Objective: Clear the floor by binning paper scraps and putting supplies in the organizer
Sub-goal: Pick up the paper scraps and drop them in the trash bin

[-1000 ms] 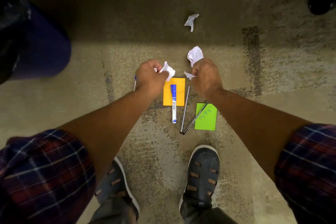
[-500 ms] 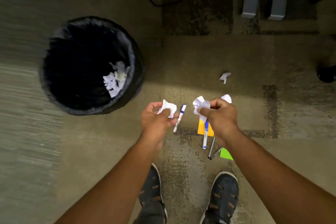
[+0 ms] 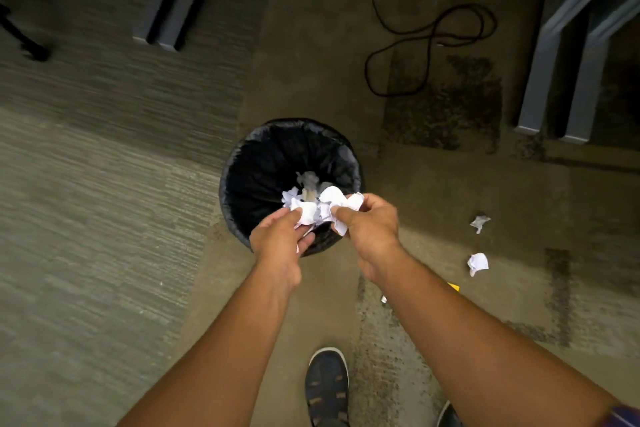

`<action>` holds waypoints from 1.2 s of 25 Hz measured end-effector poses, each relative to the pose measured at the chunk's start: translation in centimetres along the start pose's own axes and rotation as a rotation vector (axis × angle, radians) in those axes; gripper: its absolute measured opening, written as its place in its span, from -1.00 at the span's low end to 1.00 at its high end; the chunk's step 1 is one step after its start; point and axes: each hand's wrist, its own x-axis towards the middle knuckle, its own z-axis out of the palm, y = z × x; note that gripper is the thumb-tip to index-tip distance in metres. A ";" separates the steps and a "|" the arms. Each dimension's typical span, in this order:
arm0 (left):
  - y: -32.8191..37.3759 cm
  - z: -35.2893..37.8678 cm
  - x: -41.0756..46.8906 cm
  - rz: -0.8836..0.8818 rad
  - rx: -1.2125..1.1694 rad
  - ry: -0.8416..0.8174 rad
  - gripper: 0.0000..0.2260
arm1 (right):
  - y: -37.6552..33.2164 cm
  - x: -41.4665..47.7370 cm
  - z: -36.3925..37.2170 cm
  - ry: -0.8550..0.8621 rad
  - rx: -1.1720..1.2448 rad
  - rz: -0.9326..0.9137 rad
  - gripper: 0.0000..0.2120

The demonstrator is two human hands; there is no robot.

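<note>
A round bin (image 3: 242,163) with a black liner stands on the carpet, with white paper scraps inside. Over its near rim my left hand (image 3: 278,243) grips a crumpled white paper scrap (image 3: 306,211). Close beside it, my right hand (image 3: 370,229) grips another crumpled white scrap (image 3: 349,202). Two more paper scraps lie on the floor at the right, one (image 3: 479,222) farther and one (image 3: 478,263) nearer. A corner of an orange note (image 3: 453,287) peeks out beside my right forearm. No organizer is in view.
A black cable (image 3: 429,45) loops on the floor behind the bin. Grey furniture legs stand at the far left (image 3: 166,0) and at the right (image 3: 561,80). My shoe (image 3: 327,388) is at the bottom centre.
Both hands have carried their paper scraps from above the pens and notes over to the bin's near rim. The view has swung left, so the bin is now centred.
</note>
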 end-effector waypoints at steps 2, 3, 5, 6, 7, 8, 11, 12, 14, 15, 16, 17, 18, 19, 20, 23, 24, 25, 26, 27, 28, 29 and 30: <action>1.7 -0.5 1.1 -0.056 -0.067 -0.017 -0.84 | -0.6 0.1 1.9 -0.018 0.046 0.034 -0.85; 2.4 -0.8 1.5 -0.079 -0.087 -0.027 -0.85 | -0.9 0.0 2.6 -0.029 0.059 0.051 -0.87; 3.5 -1.7 1.9 -0.105 -0.096 -0.033 -0.76 | -1.1 -0.3 3.3 -0.041 0.055 0.075 -0.87; 4.0 -2.2 2.0 -0.121 -0.096 -0.027 -0.67 | -1.2 -0.6 3.4 -0.041 0.051 0.081 -0.88; 4.3 -2.6 2.0 -0.132 -0.092 -0.019 -0.61 | -1.2 -0.7 3.3 -0.037 0.045 0.083 -0.87; 4.5 -2.9 1.8 -0.127 -0.078 -0.010 -0.60 | -1.2 -0.8 3.1 -0.031 0.038 0.084 -0.83; 4.6 -3.5 0.8 -0.084 -0.014 -0.006 -0.69 | -1.2 -1.3 2.7 -0.008 -0.006 0.071 -0.79; 4.6 -3.5 0.4 -0.068 0.001 -0.020 -0.74 | -1.1 -1.6 2.4 0.001 -0.025 0.070 -0.78; 4.2 -3.3 -0.3 -0.034 0.017 -0.059 -0.83 | -0.7 -2.0 1.2 0.020 -0.071 0.067 -0.77; 3.9 -3.2 -0.7 -0.015 0.016 -0.082 -0.85 | -0.4 -2.1 0.5 0.024 -0.093 0.060 -0.76; 3.6 -3.0 -1.1 0.003 0.008 -0.104 -0.85 | -0.2 -2.1 -0.4 0.026 -0.106 0.053 -0.76; 3.2 -2.7 -1.6 0.015 -0.003 -0.122 -0.85 | -0.1 -2.0 -1.6 0.037 -0.113 0.049 -0.76; 2.6 -2.2 -2.2 0.019 -0.001 -0.138 -0.85 | 0.2 -1.8 -3.0 0.062 -0.118 0.050 -0.77; 1.7 -1.6 -2.7 0.019 0.008 -0.153 -0.84 | 0.6 -1.6 -4.9 0.090 -0.122 0.051 -0.77; 0.7 -1.0 -3.0 0.026 0.015 -0.167 -0.84 | 1.1 -1.2 -6.6 0.108 -0.136 0.044 -0.77; -2.9 1.3 -3.5 0.071 0.077 -0.169 -0.81 | 3.3 0.7 -12.5 0.155 -0.366 -0.023 -0.72; -4.9 2.5 -3.6 0.084 0.115 -0.157 -0.80 | 3.9 1.7 -15.0 0.159 -0.490 -0.057 -0.70; -7.0 3.7 -3.6 0.092 0.160 -0.148 -0.81 | 4.4 2.6 -17.3 0.153 -0.611 -0.080 -0.67; -9.2 4.9 -3.6 0.095 0.206 -0.146 -0.81 | 4.8 3.6 -19.7 0.148 -0.719 -0.098 -0.66; -11.8 6.3 -3.7 0.086 0.248 -0.150 -0.80 | 5.3 4.8 -22.2 0.140 -0.805 -0.119 -0.64; -14.4 7.8 -3.6 0.075 0.289 -0.162 -0.79 | 5.6 6.0 -24.6 0.133 -0.861 -0.138 -0.62; -17.2 9.6 -3.4 0.073 0.332 -0.178 -0.78 | 6.0 7.6 -27.2 0.128 -0.909 -0.156 -0.60; -19.8 11.2 -3.0 0.081 0.378 -0.193 -0.77 | 6.3 9.2 -29.5 0.120 -0.960 -0.181 -0.59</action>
